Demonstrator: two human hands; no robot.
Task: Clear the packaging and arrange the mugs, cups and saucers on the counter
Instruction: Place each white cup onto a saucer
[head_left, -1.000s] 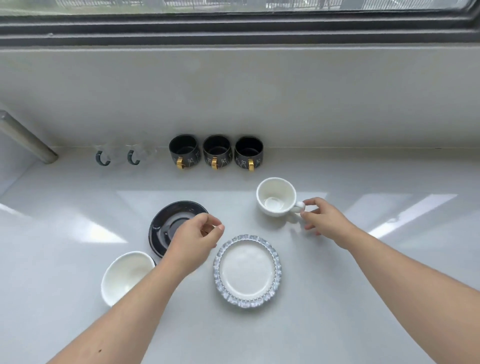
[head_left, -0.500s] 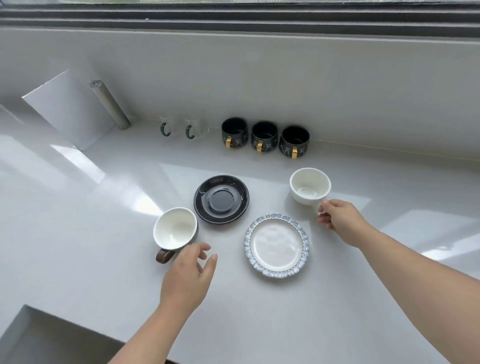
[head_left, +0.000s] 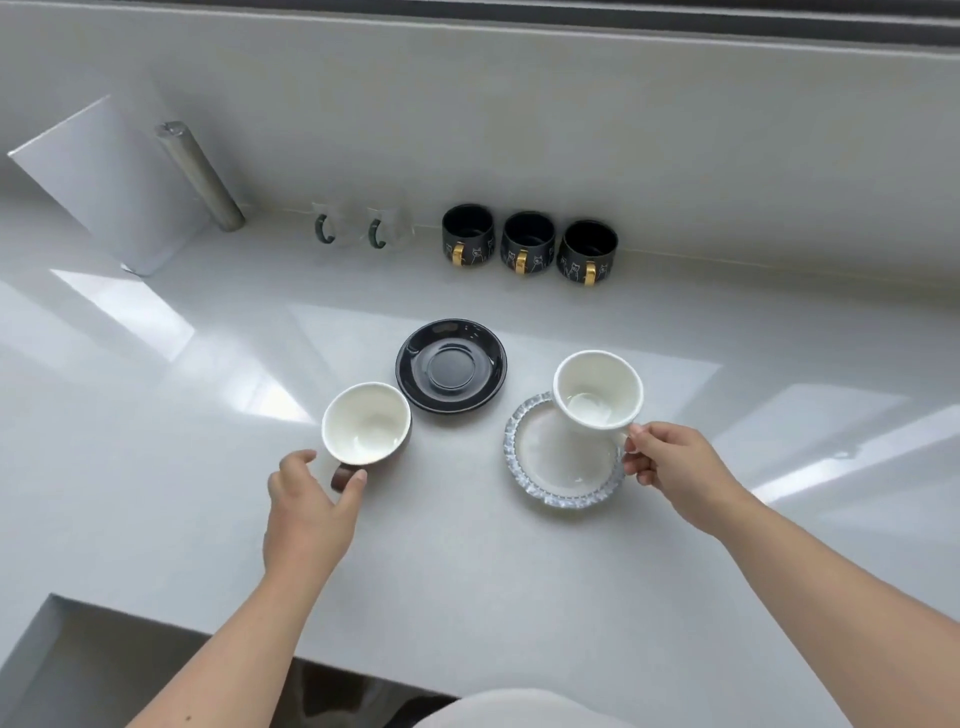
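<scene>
My right hand (head_left: 670, 467) grips the handle of a white cup (head_left: 597, 389) and holds it lifted over the far part of a white saucer with a blue patterned rim (head_left: 550, 478). My left hand (head_left: 311, 499) closes thumb and fingers around the brown handle of a cup that is brown outside and white inside (head_left: 366, 423); this cup stands on the counter. A black saucer (head_left: 451, 366) lies just behind and between the two cups.
Along the back wall stand three black mugs with gold handles (head_left: 527, 244) and two clear glass mugs with dark green handles (head_left: 358, 228). A metal cylinder (head_left: 200, 174) and a white board (head_left: 104, 182) lean at the back left. The counter (head_left: 467, 571) drops off near me.
My right hand lifted the white cup from the counter and carried it over the patterned saucer. My left hand moved forward and closed on the brown cup's handle. The view shifted left.
</scene>
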